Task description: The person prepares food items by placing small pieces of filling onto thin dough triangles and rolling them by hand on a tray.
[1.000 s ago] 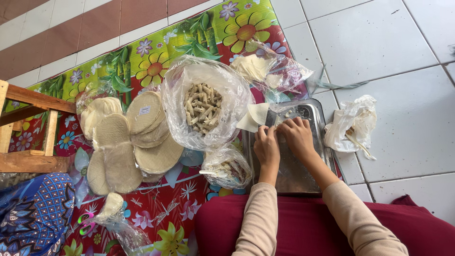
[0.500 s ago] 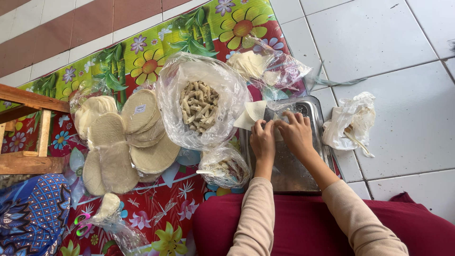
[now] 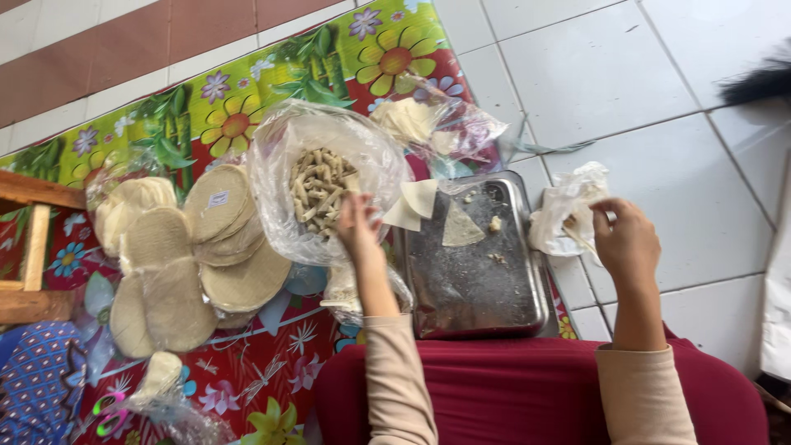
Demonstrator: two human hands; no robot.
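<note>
On the floral mat [image 3: 247, 387] spread over the tiled floor [image 3: 659, 91], a clear plastic bag [image 3: 280, 189] sits open, holding a heap of small rolled pastry sticks [image 3: 317, 188], pale tan and stacked loosely. The left hand [image 3: 356, 227] is at the bag's right rim, its fingers [image 3: 350, 206] curled over the edge and touching the rolls; whether they grip one cannot be told. Just right of the bag lies a metal tray [image 3: 527, 305], mostly bare, with one triangular wrapper piece [image 3: 459, 227] on it and a few crumbs. Two more triangular wrapper pieces [image 3: 414, 206] overlap the tray's upper left corner. The right hand [image 3: 628, 241] is off the tray's right side, fingers closed against a crumpled white plastic bag [image 3: 560, 206] on the tiles; a bit of yellowish filling shows inside it. Behind the tray, another clear bag [image 3: 445, 128] holds pale folded wrappers. Left of the rolls bag, stacks of round flat wrappers [image 3: 227, 239] lie in thin plastic, some fanned out over each other. A small bag [image 3: 350, 292] sits under the left forearm, contents unclear. A wooden frame [image 3: 33, 247] shows at the left edge. Beige sleeves, red lap at bottom.
</note>
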